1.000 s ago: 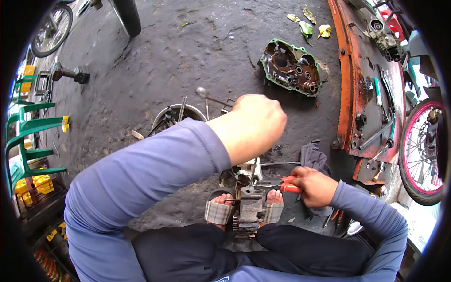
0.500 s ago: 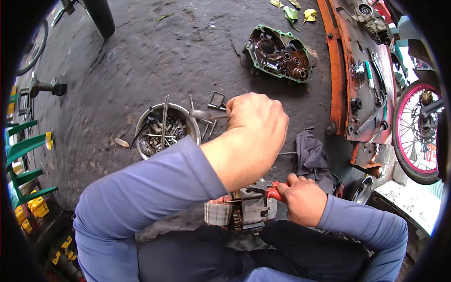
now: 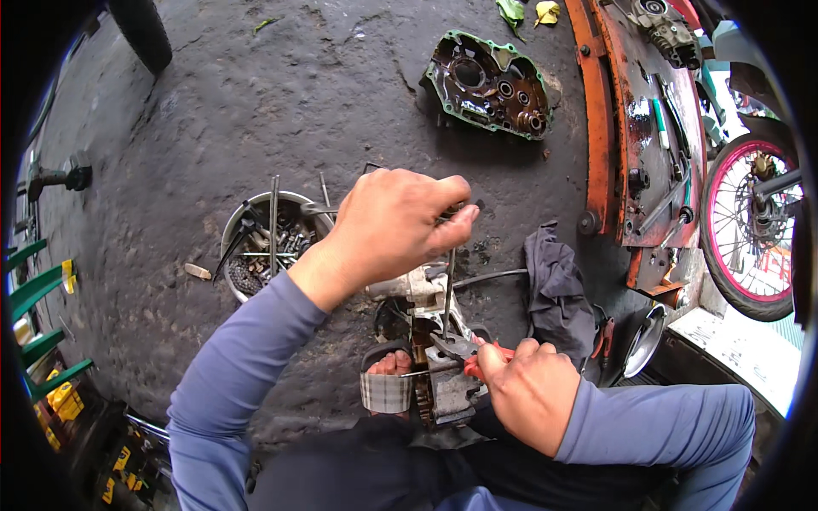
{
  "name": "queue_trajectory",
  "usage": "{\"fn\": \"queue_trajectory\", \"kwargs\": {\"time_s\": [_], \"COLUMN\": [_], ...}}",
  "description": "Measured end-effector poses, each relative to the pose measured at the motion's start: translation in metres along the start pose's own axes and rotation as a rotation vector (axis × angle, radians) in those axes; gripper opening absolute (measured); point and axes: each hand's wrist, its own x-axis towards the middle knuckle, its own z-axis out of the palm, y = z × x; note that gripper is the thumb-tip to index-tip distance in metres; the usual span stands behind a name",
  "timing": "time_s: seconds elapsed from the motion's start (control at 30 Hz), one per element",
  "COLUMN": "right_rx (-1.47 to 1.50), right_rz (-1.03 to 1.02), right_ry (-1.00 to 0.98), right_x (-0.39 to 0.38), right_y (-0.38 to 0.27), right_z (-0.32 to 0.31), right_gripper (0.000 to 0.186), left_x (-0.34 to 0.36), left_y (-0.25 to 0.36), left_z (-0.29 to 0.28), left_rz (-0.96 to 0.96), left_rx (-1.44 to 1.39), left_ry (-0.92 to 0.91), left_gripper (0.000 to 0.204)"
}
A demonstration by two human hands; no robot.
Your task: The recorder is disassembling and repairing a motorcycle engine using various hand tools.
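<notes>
My left hand [image 3: 405, 226] is closed around a metal tool, largely hidden, above a slim upright rod [image 3: 449, 281] at the engine block [image 3: 443, 392]. My right hand [image 3: 524, 400] grips red-handled pliers [image 3: 456, 345], their jaws at the rod's lower part. The block sits between my feet, and my sandalled left foot [image 3: 385, 392] shows beside it. A steel bowl [image 3: 234, 230] of small parts and rods lies beyond my left forearm. To the right of the block lies a crumpled dark cloth [image 3: 554, 289].
An engine cover with green gasket edge [image 3: 486, 85] lies on the dark floor ahead. An orange metal stand [image 3: 601, 136] with tools is at right, near a pink-rimmed wheel [image 3: 745, 221]. Green plastic furniture [image 3: 30, 302] is at far left; another pair of pliers [image 3: 603, 341] lies by the cloth.
My left hand has moved left and turned, so thumb and forefinger now show. My right hand has moved down and inward with the pliers. The camera view has shifted, revealing more of the bowl.
</notes>
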Motion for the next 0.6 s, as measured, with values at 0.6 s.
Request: {"fn": "queue_trajectory", "kwargs": {"time_s": [0.6], "right_rx": [-0.084], "right_rz": [-0.1], "right_ry": [0.064], "right_x": [0.009], "right_y": [0.048], "right_z": [0.033], "right_gripper": [0.041], "left_x": [0.011], "left_y": [-0.027], "left_z": [0.066], "left_rz": [0.166], "left_rx": [-0.724], "left_ry": [0.296], "left_gripper": [0.052]}}
